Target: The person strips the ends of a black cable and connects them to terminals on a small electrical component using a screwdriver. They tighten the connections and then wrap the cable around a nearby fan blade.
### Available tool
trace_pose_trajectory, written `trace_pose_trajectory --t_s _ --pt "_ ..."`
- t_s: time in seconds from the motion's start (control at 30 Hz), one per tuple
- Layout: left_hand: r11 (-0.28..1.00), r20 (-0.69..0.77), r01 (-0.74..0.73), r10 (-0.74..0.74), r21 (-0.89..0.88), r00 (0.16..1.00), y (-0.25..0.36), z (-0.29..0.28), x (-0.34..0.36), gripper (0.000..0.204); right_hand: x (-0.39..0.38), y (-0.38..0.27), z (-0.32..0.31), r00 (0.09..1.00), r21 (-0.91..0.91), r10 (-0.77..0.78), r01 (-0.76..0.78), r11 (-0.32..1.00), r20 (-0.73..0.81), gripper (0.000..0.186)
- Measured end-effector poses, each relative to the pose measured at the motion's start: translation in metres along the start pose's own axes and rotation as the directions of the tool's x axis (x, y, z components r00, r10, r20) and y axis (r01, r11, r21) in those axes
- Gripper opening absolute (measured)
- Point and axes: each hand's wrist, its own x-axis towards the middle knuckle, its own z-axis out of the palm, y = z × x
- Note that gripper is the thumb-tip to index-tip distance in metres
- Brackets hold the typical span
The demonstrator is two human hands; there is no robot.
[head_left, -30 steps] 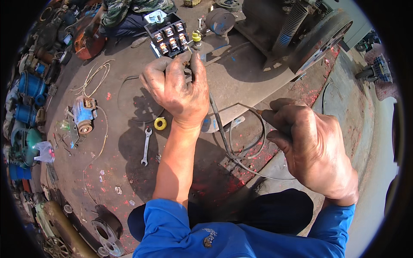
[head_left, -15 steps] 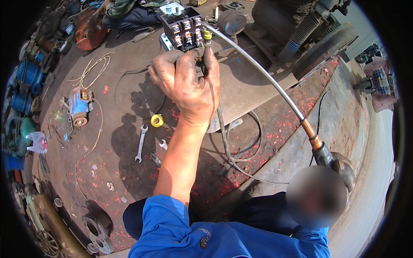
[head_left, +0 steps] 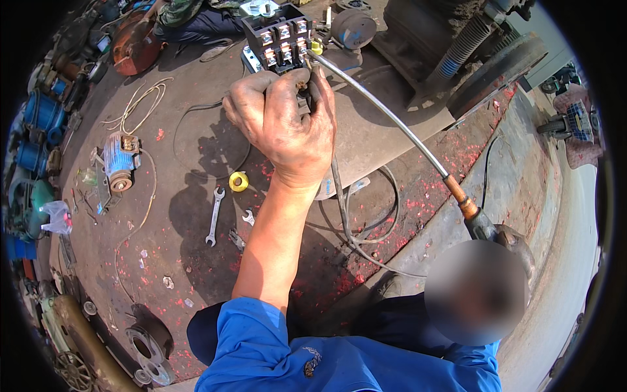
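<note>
The black terminal block point(head_left: 277, 39) with silver screw terminals is at the top middle, beside a yellow-capped fitting point(head_left: 316, 47). My left hand point(head_left: 284, 117) is closed just below it, pinching the end of a dark cable point(head_left: 336, 173) that hangs down into loops. My right hand point(head_left: 513, 248), largely hidden by a blurred patch, grips a long metal-shafted tool point(head_left: 465, 201) with an orange-brown section and dark handle. Its shaft, looking curved in this view, reaches to the block's lower right terminals.
A co-worker point(head_left: 196, 26) kneels at the top left. Heavy machinery with a wheel point(head_left: 496, 72) stands at right, on a metal plate point(head_left: 405, 124). A blue motor point(head_left: 121, 160), wrench point(head_left: 215, 215), yellow tape roll point(head_left: 239, 181) and piled parts point(head_left: 36, 157) lie around the floor.
My right hand has moved down and right, bringing the long shaft into view across to the terminal block. The block and my left hand sit slightly further right in view.
</note>
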Motion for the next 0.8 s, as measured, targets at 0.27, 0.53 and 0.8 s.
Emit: trace_pose_trajectory --t_s 0.27,0.53,0.8 --pt "0.999 0.017 -0.026 0.025 0.036 1.000 0.004 -0.002 0.005 0.019 -0.004 0.009 -0.008 0.997 0.057 -0.048 0.045 0.997 0.054 0.041" --pt "0.999 -0.025 -0.024 0.025 0.045 0.999 -0.004 0.001 0.001 0.023 -0.006 0.012 -0.020 0.959 0.150 -0.031 -0.012 0.989 0.282 0.044" --pt "0.998 -0.037 -0.027 0.029 0.059 0.999 -0.005 0.001 -0.001 0.025 -0.008 0.027 0.013 0.929 0.104 -0.350 0.339 0.935 0.118 0.019"
